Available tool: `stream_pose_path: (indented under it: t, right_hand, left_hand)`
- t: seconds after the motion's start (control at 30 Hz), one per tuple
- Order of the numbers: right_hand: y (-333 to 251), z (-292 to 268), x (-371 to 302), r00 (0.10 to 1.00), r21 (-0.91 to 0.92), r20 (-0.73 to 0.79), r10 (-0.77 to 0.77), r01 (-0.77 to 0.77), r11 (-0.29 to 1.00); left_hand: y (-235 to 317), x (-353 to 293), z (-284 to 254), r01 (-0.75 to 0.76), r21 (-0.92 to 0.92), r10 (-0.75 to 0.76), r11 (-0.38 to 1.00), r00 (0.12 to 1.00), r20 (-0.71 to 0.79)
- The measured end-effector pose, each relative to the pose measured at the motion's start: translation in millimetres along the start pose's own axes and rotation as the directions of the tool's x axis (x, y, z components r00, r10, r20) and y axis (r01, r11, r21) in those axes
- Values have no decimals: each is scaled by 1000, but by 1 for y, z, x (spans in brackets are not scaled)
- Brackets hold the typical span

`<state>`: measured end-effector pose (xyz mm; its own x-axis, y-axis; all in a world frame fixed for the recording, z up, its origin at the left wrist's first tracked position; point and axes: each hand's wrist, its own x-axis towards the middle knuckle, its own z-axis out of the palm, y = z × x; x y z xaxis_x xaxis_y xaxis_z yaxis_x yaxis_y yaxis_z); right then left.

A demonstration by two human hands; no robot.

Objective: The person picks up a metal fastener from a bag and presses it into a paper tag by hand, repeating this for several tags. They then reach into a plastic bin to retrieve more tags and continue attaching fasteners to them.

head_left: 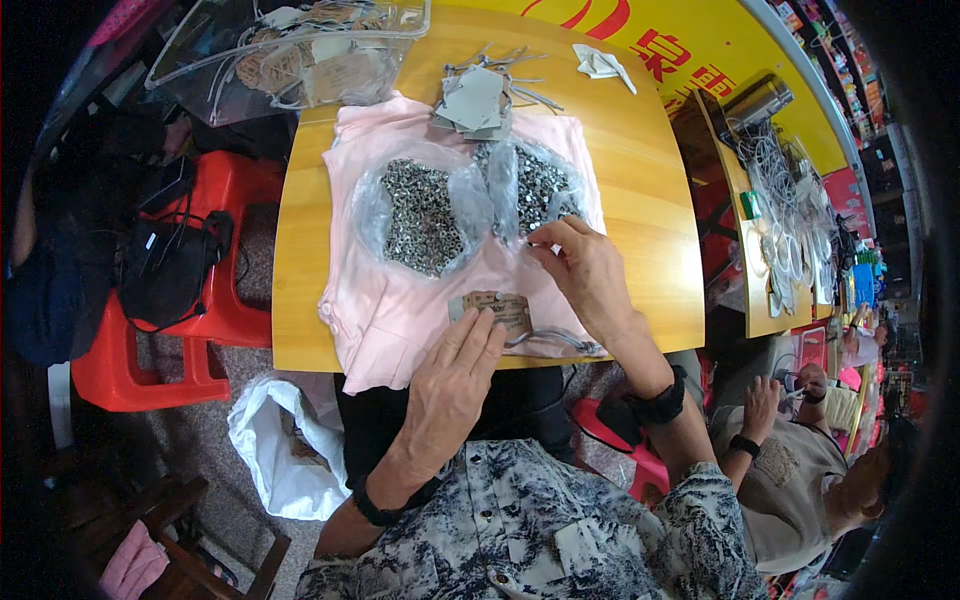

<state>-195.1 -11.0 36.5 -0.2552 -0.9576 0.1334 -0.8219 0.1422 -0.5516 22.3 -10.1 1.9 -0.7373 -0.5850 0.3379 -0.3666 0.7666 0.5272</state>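
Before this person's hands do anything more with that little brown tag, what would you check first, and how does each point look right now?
1. Brown tag lies flat on the pink cloth: ok.
2. Left hand has fingertips pressing on the tag: ok.
3. Right hand reaches the edge of the right bag of small metal pieces: ok.
4. Whether the right hand already pinches a metal piece: cannot tell.
5. Left bag of metal pieces sits on the cloth, away from the table edge: ok.
6. Stack of grey tags lies beyond the bags: ok.

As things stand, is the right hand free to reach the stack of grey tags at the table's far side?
Probably yes: the right hand rests by the bag of metal eyelets, and the grey tags lie unobstructed just beyond.
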Motion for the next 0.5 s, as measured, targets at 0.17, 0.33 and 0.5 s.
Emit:
stream_pose_path:
  t: [0.17,0.33,0.5]
  right_hand:
    - [2,4,4,1000,-16,0,-9,9,1000]
    - [0,1,3,999,-58,-12,-35,35,998]
    - [-24,-10,-5,998,-62,-63,-8,4,998]
  left_hand:
    - [-1,-3,2,7,-2,-7,1000,1000,18]
    - [-1,-2,1,23,-39,-22,999,1000,22]
    - [-2,-3,2,20,-53,-20,998,1000,2]
